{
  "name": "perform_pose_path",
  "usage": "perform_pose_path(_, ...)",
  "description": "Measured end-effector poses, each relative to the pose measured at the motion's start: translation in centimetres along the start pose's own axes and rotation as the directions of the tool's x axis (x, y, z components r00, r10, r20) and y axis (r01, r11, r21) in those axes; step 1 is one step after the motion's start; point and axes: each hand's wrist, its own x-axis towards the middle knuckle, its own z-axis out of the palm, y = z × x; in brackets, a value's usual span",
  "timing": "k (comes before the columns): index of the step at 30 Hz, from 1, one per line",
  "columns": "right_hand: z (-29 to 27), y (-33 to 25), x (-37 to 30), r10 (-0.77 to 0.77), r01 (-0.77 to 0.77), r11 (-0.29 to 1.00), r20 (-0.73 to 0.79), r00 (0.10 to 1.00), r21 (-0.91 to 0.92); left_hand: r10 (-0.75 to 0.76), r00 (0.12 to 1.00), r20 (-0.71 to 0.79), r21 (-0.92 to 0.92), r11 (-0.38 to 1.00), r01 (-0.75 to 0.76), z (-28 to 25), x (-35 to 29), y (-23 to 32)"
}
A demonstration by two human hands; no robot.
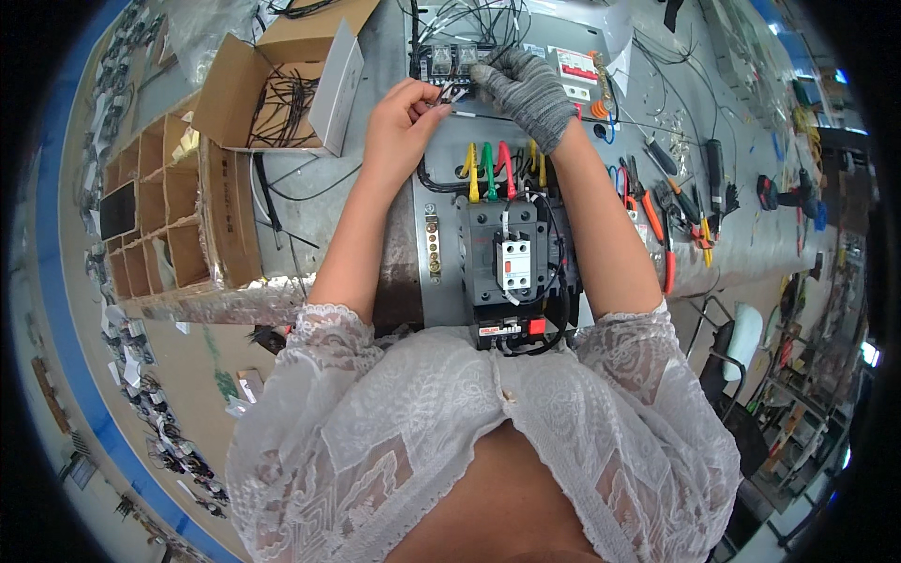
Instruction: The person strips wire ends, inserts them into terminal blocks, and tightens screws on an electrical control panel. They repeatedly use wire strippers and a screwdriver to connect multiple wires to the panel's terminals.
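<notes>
My bare left hand (406, 122) is closed, thumb and forefinger pinching thin wires with white end sleeves (452, 93). Close on its right, my right hand (531, 95), in a grey knitted glove, has its fingers curled beside the relays; what they grip is hidden. Two clear-cased relays (452, 61) sit on the grey mounting plate (434, 298) just beyond my fingers. A circuit breaker (574, 68) with a red strip is right of the glove. Nearer me stands a large dark contactor (479, 246) with yellow, green and red wires (488, 169) on top.
An open carton (330, 94) of black cable ties or wires lies at left, behind a divided cardboard box (230, 211). A brass terminal bar (433, 244) is left of the contactor. Pliers (648, 202), screwdrivers (661, 156) and loose wires lie at right. A chair (743, 342) stands beyond the table edge.
</notes>
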Motion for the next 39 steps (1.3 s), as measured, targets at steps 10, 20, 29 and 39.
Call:
perform_pose_path(10,0.1,-0.6,-0.5,0.084,-0.088,0.990,0.038,0.996,0.109,0.145,0.989,0.022,0.105,0.984,-0.146,0.4,0.7,-0.5)
perform_pose_path(20,-0.3,-1.4,-0.7,0.069,-0.071,0.988,0.022,0.997,0.138,0.102,0.995,-0.001,0.216,0.971,-0.099,-0.1,0.3,2.0)
perform_pose_path(29,-0.9,-0.9,-1.0,-0.051,0.049,0.991,0.013,0.999,0.127,0.066,0.993,-0.096,0.113,0.992,-0.055,-0.3,0.1,4.2)
perform_pose_path(39,-1.8,-2.8,-2.0,-0.079,0.068,0.988,0.068,0.995,0.142,0.027,0.999,-0.028,-0.028,0.999,-0.027,0.5,1.0,3.1)
